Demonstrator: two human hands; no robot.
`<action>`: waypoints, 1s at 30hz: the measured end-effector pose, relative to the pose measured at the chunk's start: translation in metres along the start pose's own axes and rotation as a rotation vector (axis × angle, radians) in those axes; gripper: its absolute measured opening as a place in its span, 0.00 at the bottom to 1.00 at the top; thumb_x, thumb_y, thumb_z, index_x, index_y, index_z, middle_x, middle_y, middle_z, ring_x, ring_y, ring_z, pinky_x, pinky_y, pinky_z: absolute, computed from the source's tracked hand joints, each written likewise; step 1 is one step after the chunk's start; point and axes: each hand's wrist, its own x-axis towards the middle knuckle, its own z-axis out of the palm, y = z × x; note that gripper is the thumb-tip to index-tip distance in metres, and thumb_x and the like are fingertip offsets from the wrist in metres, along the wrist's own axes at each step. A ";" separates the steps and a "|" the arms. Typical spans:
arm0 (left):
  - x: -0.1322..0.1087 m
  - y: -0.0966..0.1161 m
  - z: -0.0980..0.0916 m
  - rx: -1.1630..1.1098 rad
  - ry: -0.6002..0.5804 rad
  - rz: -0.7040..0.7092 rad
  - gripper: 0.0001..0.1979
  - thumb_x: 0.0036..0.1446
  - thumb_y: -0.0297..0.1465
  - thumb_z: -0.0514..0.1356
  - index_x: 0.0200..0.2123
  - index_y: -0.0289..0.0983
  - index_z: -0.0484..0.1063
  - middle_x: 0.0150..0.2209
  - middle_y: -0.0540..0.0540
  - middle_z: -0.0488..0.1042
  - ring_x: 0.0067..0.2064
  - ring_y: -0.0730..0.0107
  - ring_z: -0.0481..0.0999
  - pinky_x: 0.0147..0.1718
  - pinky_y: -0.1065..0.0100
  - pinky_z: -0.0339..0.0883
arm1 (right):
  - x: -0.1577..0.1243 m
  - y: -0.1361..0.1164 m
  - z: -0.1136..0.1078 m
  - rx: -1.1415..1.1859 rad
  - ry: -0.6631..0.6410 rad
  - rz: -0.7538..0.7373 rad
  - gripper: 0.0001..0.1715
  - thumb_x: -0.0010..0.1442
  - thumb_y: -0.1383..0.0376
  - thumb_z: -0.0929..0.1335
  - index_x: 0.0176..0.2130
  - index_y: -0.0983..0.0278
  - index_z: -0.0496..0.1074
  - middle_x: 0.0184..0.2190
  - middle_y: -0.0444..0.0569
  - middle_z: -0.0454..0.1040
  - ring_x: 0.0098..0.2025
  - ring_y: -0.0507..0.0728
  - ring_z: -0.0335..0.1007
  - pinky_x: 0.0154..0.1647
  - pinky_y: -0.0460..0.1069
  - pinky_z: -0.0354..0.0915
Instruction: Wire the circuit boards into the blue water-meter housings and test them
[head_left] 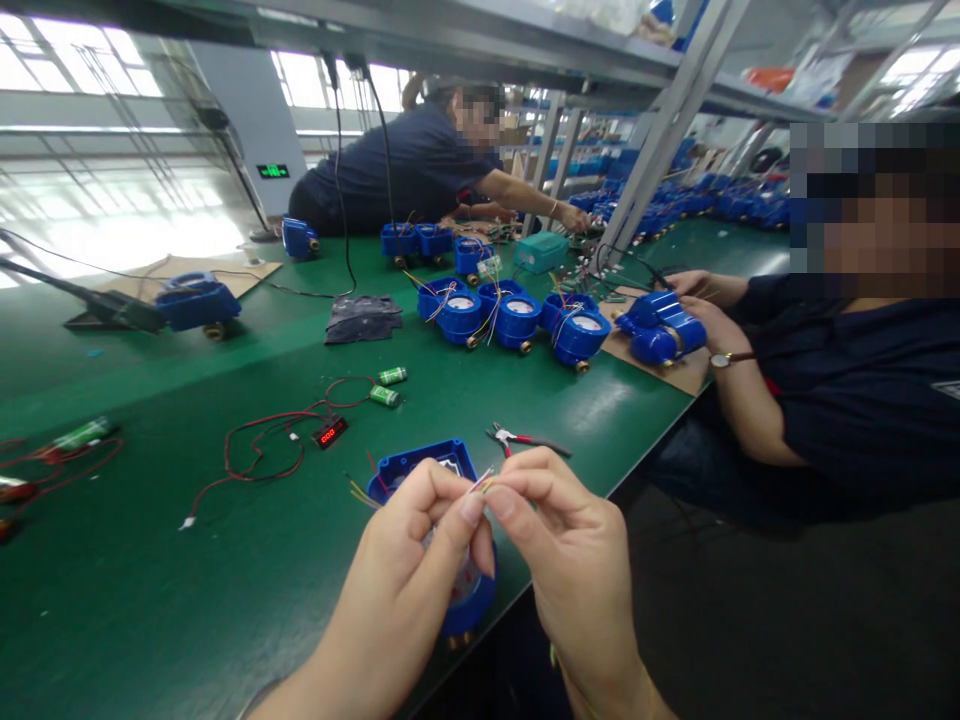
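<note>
Directly below my hands lies a blue water meter (pixel 474 602) with an open box section, partly hidden by my fingers. Thin coloured wires (pixel 484 481) run between my fingertips, white, red and yellow among them. My left hand (pixel 409 570) pinches these wires between thumb and forefinger. From the other side my right hand (pixel 574 545) grips them the same way, its fingertips nearly touching the left ones. More loose wires (pixel 361 492) stick out at the meter's left edge. Just beyond my hands rest red-handled cutting pliers (pixel 525 440).
A small red-digit display (pixel 330 432) with red leads lies left of centre, near green batteries (pixel 385 396). Several blue meters (pixel 517 318) stand farther back beside a dark cloth (pixel 364 319). A co-worker (pixel 840 380) handles a meter at right; another person (pixel 390 160) reaches across behind.
</note>
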 end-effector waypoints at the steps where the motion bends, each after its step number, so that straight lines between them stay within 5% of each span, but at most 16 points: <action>1: 0.000 0.000 0.000 0.013 0.001 0.006 0.16 0.64 0.45 0.55 0.30 0.39 0.65 0.23 0.55 0.68 0.24 0.76 0.65 0.25 0.72 0.59 | 0.000 0.000 0.000 0.008 0.003 -0.003 0.04 0.59 0.65 0.73 0.32 0.56 0.81 0.31 0.43 0.74 0.36 0.52 0.71 0.41 0.48 0.67; 30: 0.000 0.000 -0.001 0.061 0.038 0.029 0.15 0.62 0.44 0.57 0.30 0.39 0.67 0.25 0.54 0.70 0.24 0.76 0.66 0.23 0.73 0.59 | -0.006 0.003 0.006 0.012 0.050 0.004 0.06 0.60 0.67 0.72 0.31 0.57 0.80 0.32 0.43 0.72 0.34 0.52 0.71 0.36 0.48 0.67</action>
